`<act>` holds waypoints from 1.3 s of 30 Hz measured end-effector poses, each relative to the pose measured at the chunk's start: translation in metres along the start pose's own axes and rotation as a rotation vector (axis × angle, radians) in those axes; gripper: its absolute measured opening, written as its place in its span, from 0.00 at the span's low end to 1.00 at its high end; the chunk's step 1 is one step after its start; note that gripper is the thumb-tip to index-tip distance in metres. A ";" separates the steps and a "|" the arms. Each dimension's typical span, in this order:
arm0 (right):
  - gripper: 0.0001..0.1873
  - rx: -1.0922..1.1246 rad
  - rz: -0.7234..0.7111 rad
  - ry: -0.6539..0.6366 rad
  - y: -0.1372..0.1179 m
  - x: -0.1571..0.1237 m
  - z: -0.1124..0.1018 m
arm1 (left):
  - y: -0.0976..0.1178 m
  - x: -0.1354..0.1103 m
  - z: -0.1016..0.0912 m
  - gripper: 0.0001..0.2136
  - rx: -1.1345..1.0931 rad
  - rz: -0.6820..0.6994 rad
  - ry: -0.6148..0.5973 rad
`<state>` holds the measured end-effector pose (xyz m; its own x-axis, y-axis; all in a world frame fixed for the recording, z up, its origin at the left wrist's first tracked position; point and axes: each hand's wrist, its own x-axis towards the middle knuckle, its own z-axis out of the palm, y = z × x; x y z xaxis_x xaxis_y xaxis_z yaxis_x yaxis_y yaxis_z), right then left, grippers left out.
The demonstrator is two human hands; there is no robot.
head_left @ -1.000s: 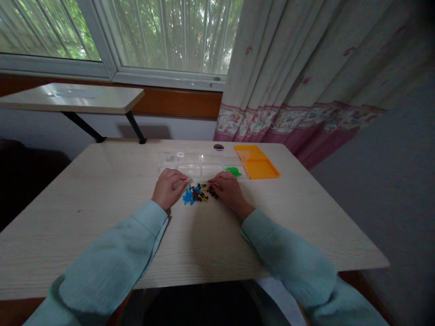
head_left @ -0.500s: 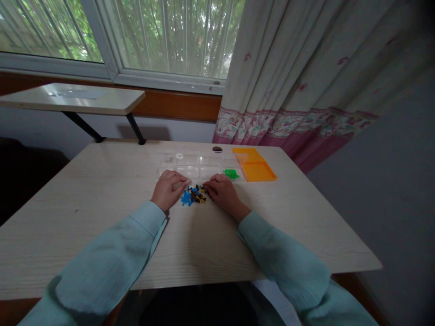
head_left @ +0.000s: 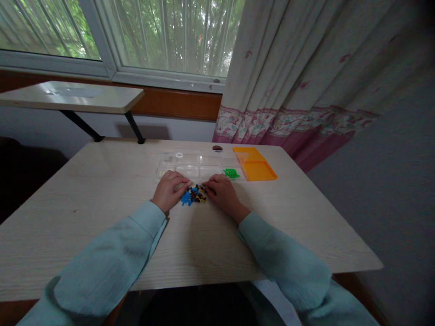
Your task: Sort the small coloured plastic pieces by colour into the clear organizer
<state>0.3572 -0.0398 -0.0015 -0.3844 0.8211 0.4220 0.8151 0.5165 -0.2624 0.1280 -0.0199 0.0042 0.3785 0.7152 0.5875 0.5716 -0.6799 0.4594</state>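
A small pile of blue, dark brown and yellow plastic pieces lies on the table between my hands. At its left edge is my left hand, thumb and forefinger pinched together; whatever is between them is too small to make out. My right hand rests at the pile's right side with its fingers drawn together, and I cannot see what they hold. Just beyond both hands stands a clear compartment box. Green pieces sit in its front right compartment.
An orange tray lies at the right end of the clear box, partly overlapped by it. At the table's back left, a raised shelf stands on black legs. A curtain hangs behind the right side.
My left hand has shifted very slightly right, toward the pile. My right hand and the box stay where they were.
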 end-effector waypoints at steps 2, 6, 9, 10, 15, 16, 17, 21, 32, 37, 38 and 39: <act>0.10 0.000 0.006 0.002 -0.002 0.000 0.000 | -0.001 0.000 0.001 0.09 0.003 0.001 0.001; 0.08 0.000 0.018 0.005 -0.005 0.001 -0.001 | -0.001 0.000 0.001 0.10 0.008 0.004 -0.014; 0.07 0.007 0.023 0.008 -0.006 0.002 0.000 | -0.001 0.000 0.000 0.09 0.008 0.011 -0.008; 0.06 0.013 0.026 0.011 -0.005 0.002 0.000 | 0.000 0.000 0.000 0.09 0.007 0.009 -0.004; 0.06 0.059 0.047 0.037 -0.003 0.002 0.000 | -0.001 -0.001 -0.001 0.09 0.002 -0.001 -0.011; 0.06 0.066 0.049 0.040 -0.003 0.001 0.000 | -0.001 -0.001 -0.001 0.09 0.003 -0.001 -0.014; 0.06 0.071 0.050 0.040 -0.003 0.001 0.000 | -0.001 -0.001 -0.001 0.09 0.004 -0.001 -0.014; 0.07 0.053 0.032 0.019 -0.006 0.001 -0.001 | -0.001 -0.001 0.000 0.09 0.005 0.009 -0.010; 0.07 -0.050 0.016 -0.028 -0.016 0.000 -0.002 | 0.001 0.000 0.000 0.10 -0.007 0.003 -0.018; 0.07 -0.061 0.000 -0.030 -0.015 0.000 -0.001 | 0.000 0.000 0.000 0.10 -0.005 0.003 -0.021; 0.07 -0.061 0.000 -0.028 -0.015 0.000 0.000 | 0.000 0.000 0.000 0.09 -0.005 0.005 -0.016; 0.07 -0.060 0.002 -0.027 -0.015 0.000 0.000 | 0.000 0.000 0.000 0.09 -0.006 0.007 -0.014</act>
<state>0.3456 -0.0475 0.0025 -0.3936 0.8288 0.3978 0.8401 0.5000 -0.2105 0.1274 -0.0200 0.0038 0.3928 0.7129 0.5809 0.5648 -0.6855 0.4594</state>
